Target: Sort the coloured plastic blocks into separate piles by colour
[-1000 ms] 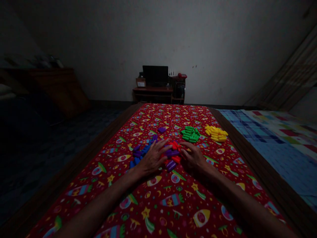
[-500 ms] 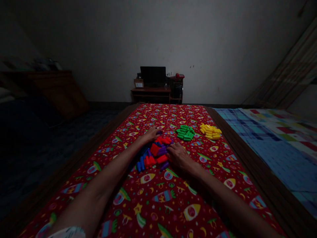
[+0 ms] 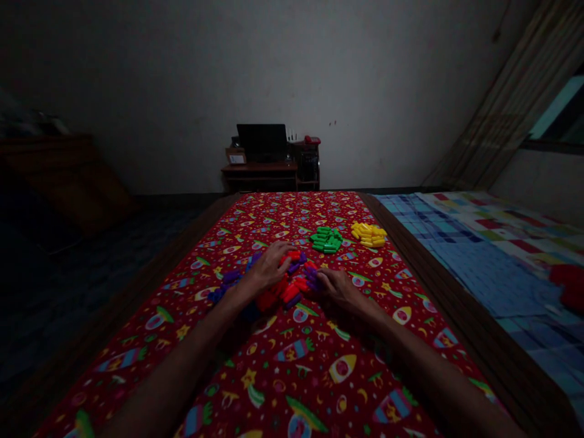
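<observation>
red and purple plastic cylinders (image 3: 291, 293) lie mixed-angled between half-curled left hand (image 3: 270, 266) and right hand (image 3: 338, 285); i cannot tell any grip.

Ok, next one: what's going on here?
A person is handling a mixed pile of small red, purple and blue pieces on a red patterned cloth. The left hand is over the pile, and the right hand is at its right edge, by some purple pieces. Whether either grips a piece is too dark to tell. Farther off lie a green heap and, to its right, a yellow heap, both apart from the pile.
</observation>
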Available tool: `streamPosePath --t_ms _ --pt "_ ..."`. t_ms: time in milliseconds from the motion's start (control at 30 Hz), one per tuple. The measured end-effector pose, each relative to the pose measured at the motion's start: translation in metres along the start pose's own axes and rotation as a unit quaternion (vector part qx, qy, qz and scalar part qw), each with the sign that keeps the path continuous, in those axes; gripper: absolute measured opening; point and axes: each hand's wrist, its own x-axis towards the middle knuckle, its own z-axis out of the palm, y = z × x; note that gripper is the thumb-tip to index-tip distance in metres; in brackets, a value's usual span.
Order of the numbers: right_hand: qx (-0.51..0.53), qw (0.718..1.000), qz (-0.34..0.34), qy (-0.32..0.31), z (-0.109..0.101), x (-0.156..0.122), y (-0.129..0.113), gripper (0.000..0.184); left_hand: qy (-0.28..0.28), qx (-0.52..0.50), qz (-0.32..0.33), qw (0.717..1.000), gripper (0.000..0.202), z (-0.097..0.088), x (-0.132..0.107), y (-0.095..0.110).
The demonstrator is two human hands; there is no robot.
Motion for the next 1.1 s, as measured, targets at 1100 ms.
streamPosePath --t_ms 1100 --pt "-0.074 0.994 -0.004 0.081 -0.061 -0.009 0.011 0.023 -0.006 -0.161 -0.045 0.986 0.018 0.028 0.010 0.062"
